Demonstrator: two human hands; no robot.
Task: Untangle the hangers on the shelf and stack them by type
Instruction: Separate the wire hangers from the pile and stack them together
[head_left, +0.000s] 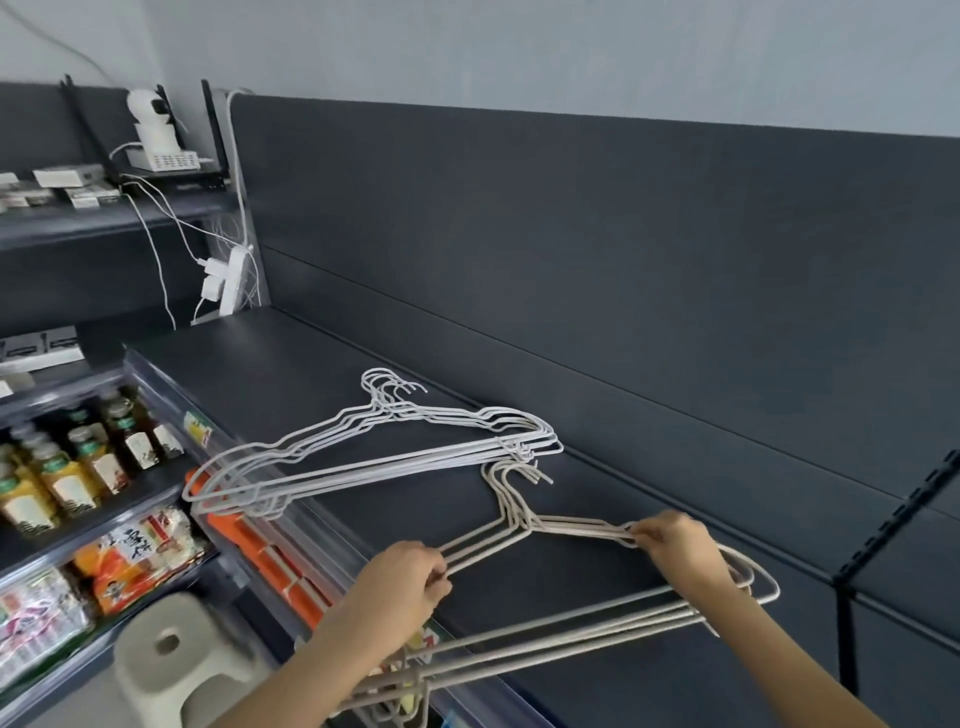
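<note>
A dark shelf (322, 374) backed by a dark panel (571, 234) fills most of the view. Two groups of wire hangers are seen on it, sorted by colour.

One stack of white hangers (395, 457) lies flat near the middle of the shelf. Its hooks are turned toward the panel and its left end juts past the front edge. One bundle of beige hangers (519, 525) lies just in front of it. The beige hooks almost touch the white stack's right end, and the bottom bars overhang the front edge. The wires overlap too closely for a sure count; roughly four or five seem to be in each group.

One pale stool (171, 654) stands on the floor at lower left. Bottles (78, 467) and snack packets (135, 556) are ranged on the lower shelves to the left.

Both hands are on the beige bundle. The left hand (402, 577) is curled tightly round the left shoulder wires. The right hand (675, 540) pinches the right shoulder wires between thumb and fingertips.

One white power strip (231, 280) with two plugs hangs at the shelf's far left corner. One small white camera (150, 111) is set above it.
</note>
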